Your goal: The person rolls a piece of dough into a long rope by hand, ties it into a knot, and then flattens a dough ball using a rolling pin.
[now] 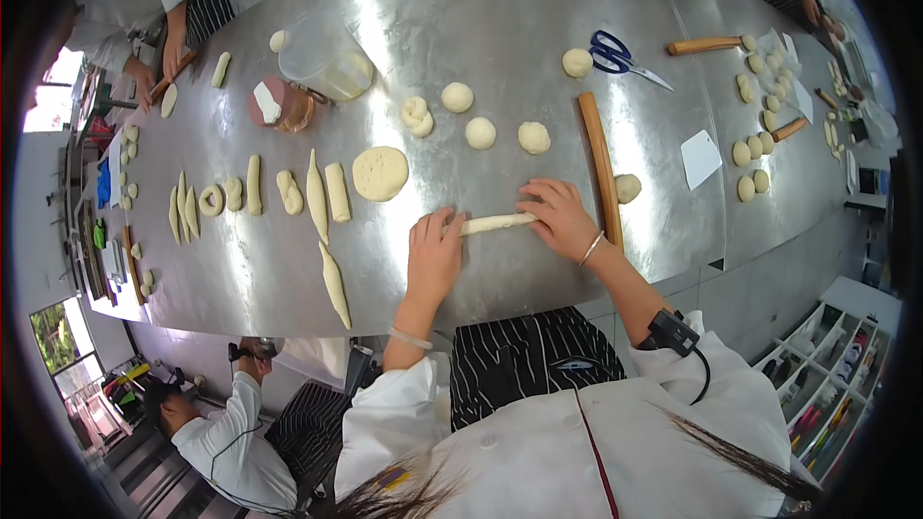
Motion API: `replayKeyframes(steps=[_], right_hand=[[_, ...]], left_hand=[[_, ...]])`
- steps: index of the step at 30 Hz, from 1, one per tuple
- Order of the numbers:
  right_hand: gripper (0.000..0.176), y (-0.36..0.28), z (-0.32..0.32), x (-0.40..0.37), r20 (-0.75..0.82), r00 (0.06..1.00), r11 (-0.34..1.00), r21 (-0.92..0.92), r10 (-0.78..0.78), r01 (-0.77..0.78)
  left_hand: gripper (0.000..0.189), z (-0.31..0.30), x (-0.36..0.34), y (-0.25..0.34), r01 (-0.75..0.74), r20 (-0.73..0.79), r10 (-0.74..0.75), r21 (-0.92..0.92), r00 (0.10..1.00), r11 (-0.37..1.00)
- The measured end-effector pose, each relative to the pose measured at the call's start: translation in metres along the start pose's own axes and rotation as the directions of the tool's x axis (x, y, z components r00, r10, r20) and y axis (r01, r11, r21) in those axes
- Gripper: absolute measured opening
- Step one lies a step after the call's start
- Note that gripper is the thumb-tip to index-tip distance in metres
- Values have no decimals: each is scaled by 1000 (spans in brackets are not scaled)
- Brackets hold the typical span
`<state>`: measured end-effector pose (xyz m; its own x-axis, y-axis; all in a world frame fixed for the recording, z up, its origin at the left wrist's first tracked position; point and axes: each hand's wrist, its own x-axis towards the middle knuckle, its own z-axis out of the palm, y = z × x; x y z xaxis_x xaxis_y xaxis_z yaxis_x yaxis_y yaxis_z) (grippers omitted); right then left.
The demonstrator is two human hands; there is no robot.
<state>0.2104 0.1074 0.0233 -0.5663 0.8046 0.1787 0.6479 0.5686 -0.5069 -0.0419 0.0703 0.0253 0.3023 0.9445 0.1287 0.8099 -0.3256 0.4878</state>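
Note:
A thin rope of dough (496,223) lies crosswise on the steel table in front of me. My left hand (437,248) rests at its left end, fingers bent over the tip. Over the right end is my right hand (560,215), its fingers spread on the dough. Beyond them sit round dough balls (481,133) and a knotted piece (417,116). A large flat dough disc (380,174) is to the left of my left hand. Just right of my right hand are a wooden rolling pin (598,159) and another dough ball (628,188).
Several shaped dough pieces (254,185) line the left side. Behind them stand a clear plastic tub (332,62) and a reddish-lidded jar (282,104). Blue-handled scissors (615,55) and a white scraper (701,159) lie to the right. Co-workers stand around the table.

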Motion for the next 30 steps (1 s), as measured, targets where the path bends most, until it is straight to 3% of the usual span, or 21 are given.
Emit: replayKeyframes(steps=[3, 4, 5, 6, 8, 9, 10, 11, 13, 15, 17, 19, 20, 22, 23, 24, 25, 26, 28, 30], right_hand=[[33, 0, 8, -1, -180, 976, 980, 176, 124, -92], [33, 1, 28, -1, -187, 975, 987, 133, 117, -92], [30, -4, 35, 11, 32, 985, 985, 24, 170, -171], [30, -14, 46, 17, -144, 974, 984, 51, 177, -172], [35, -19, 62, 29, -169, 981, 991, -86, 90, -105], [44, -27, 62, 27, -109, 984, 970, -186, 138, -157], [54, -33, 70, 18, -91, 969, 957, -160, 230, -242], [60, -45, 58, 6, 36, 955, 930, -242, 293, -276], [61, -61, 68, -40, 9, 953, 938, -183, 302, -295], [62, -83, 78, -83, -27, 957, 953, -95, 287, -289], [63, -90, 78, -84, -60, 958, 956, -68, 280, -284], [41, -86, 72, -60, -210, 945, 945, -159, 251, -286], [64, -81, 55, -38, 61, 915, 900, -217, 398, -377], [66, -56, 45, 8, 116, 890, 849, -377, 440, -371], [69, -34, 67, 12, -109, 947, 890, -324, 303, -322], [70, -25, 68, 13, -120, 956, 921, -260, 267, -290], [67, -34, 52, 8, 27, 924, 902, -231, 381, -365], [70, -33, 68, -18, -71, 949, 924, -216, 308, -316], [73, -65, 54, -60, 46, 916, 888, -268, 398, -373], [74, -87, 56, -89, 55, 892, 869, -260, 449, -421]], left_hand=[[44, -6, 2, 13, 2, -64, -10, -126, 998, 992], [44, 1, -1, 11, -10, -61, 3, -109, 998, 994], [43, 11, 0, 8, -17, -54, 13, -71, 998, 997], [41, 21, 3, 4, -11, -25, 11, -17, 1000, 1000], [42, 31, 15, 5, -49, 8, 49, -10, 999, 999], [44, 48, 12, -4, -64, 24, 64, 4, 998, 998], [51, 51, 8, 0, -96, 76, 92, 46, 993, 994], [59, 45, 0, 6, -110, 129, 97, 101, 987, 989], [54, 26, -26, 28, -222, 105, 208, 148, 972, 964], [53, 25, -59, 28, -241, 147, 237, 16, 961, 970], [54, 33, -66, 24, -222, 180, 211, 40, 961, 974], [56, 33, -55, 20, -194, 227, 174, 66, 958, 979], [50, 30, -28, 23, -164, 133, 146, 134, 980, 977], [46, 42, 10, 8, -118, 0, 120, 184, 993, 976], [47, 53, 14, -5, -94, -30, 101, 174, 994, 980], [52, 45, 20, -1, -33, 56, 27, 114, 998, 993], [55, 40, 15, -1, -59, 91, 50, 100, 995, 993], [58, 31, -3, -3, -108, 176, 80, 154, 981, 982], [63, 14, -44, -5, -113, 246, 79, 129, 966, 985], [65, 17, -70, -9, -129, 242, 92, 143, 966, 981]])
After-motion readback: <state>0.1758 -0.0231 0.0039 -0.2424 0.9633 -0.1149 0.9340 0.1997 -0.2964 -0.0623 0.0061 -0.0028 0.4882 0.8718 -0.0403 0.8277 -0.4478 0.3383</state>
